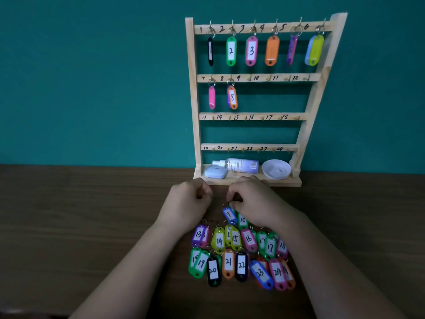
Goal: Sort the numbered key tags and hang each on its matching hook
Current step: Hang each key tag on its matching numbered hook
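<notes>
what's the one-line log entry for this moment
right hand: pinches ring of tag 9 | left hand: curled, contents unclear | rack: filled through 8

There is just one camera, and it sits on my head. It looks forward and down at the dark brown wooden table point(80, 215). My left hand point(186, 201) and right hand point(253, 201) are close, at 6 o'clock. The pale wooden hook rack point(192, 100) stands farther off, at 1 o'clock.
</notes>
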The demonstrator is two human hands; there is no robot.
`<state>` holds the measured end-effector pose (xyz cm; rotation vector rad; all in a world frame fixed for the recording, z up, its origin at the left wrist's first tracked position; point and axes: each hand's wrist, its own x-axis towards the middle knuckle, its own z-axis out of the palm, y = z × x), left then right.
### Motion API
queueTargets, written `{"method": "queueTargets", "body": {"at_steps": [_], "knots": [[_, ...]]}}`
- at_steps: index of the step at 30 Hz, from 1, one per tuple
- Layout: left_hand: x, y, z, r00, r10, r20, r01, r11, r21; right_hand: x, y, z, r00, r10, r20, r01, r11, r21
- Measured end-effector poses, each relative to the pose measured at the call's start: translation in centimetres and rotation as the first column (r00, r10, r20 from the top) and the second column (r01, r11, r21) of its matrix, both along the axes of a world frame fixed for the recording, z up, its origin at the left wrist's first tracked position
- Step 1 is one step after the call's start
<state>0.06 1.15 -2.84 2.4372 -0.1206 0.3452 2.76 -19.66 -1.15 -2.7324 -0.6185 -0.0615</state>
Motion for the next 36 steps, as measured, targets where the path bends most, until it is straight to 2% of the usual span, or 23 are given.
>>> {"method": "queueTargets", "body": {"at_steps": [11,16,23,33,36], "knots": [[0.3,-0.7,-0.7,0.988,-0.084,-0.126,0.088,0.996,0.029,-0.1,0.2,-1.2,0.998,0.058,0.017,-0.060,0.993,0.104],[0.2,-0.9,-0.7,0.984,-0.144,-0.108,0.151,0.987,0.061,-0.3,0.5,-1.3,0.997,0.073,0.029,-0.075,0.992,0.097],[0.3,-0.9,-1.0,0.985,-0.144,-0.093,0.150,0.987,0.062,-0.4,0.5,-1.4,0.997,0.077,0.031,-0.080,0.990,0.115],[0.4,-0.6,-0.8,0.988,-0.112,-0.111,0.114,0.993,0.015,-0.3,0.5,-1.7,0.996,0.070,-0.054,-0.046,0.933,0.358],[0.3,-0.7,-0.9,0.991,-0.095,-0.098,0.093,0.995,-0.029,-0.3,0.5,-1.8,0.994,0.065,-0.088,-0.026,0.923,0.384]]}}
